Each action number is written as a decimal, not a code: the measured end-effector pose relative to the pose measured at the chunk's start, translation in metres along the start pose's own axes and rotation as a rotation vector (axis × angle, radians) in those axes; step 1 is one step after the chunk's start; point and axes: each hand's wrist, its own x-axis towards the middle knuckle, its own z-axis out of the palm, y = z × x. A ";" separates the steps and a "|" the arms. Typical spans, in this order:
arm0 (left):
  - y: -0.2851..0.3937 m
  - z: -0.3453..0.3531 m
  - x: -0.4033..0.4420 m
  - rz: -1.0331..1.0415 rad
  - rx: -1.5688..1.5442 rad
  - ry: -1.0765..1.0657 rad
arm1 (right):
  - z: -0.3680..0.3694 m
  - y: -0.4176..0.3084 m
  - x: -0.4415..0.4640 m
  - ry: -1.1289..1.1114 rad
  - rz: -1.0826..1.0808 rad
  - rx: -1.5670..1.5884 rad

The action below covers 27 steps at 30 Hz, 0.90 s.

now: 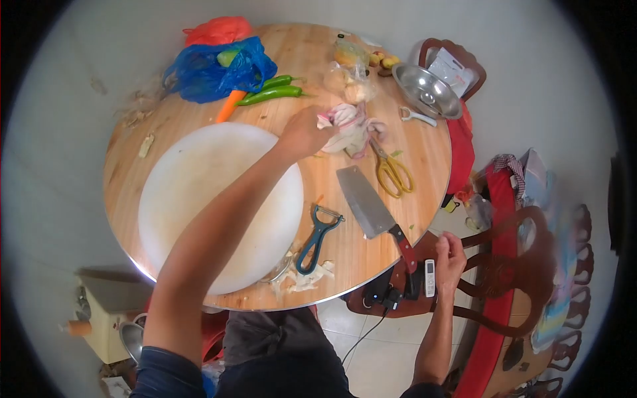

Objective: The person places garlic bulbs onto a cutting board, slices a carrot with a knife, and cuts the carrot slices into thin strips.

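My left hand (pixel 307 134) reaches across the white round cutting board (pixel 192 172), its fingers closed on the edge of a crumpled white and pink cloth (pixel 348 129). The fingertips are partly hidden by the cloth. Yellow-handled scissors (pixel 393 174) lie against the cloth's lower right side. My right hand (pixel 450 260) hangs beyond the table's right edge, fingers loosely curled and apart, with nothing visible in it. A cleaver (pixel 369 202) with a red and black handle lies nearest to it, the handle jutting over the edge. Left of the cleaver is a dark blue peeler (pixel 318 240).
Green peppers (pixel 272 95), a carrot (pixel 230 106) and a blue plastic bag (pixel 222 69) lie at the back left. A metal bowl (pixel 426 91) and a white-handled peeler (pixel 418 117) sit at the right. Peelings (pixel 308 277) lie near the front edge. A chair (pixel 504 265) stands right.
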 end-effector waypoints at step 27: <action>-0.053 -0.195 -0.527 -0.768 -0.223 -0.199 | 0.123 -0.154 -0.156 -0.632 -1.078 -0.150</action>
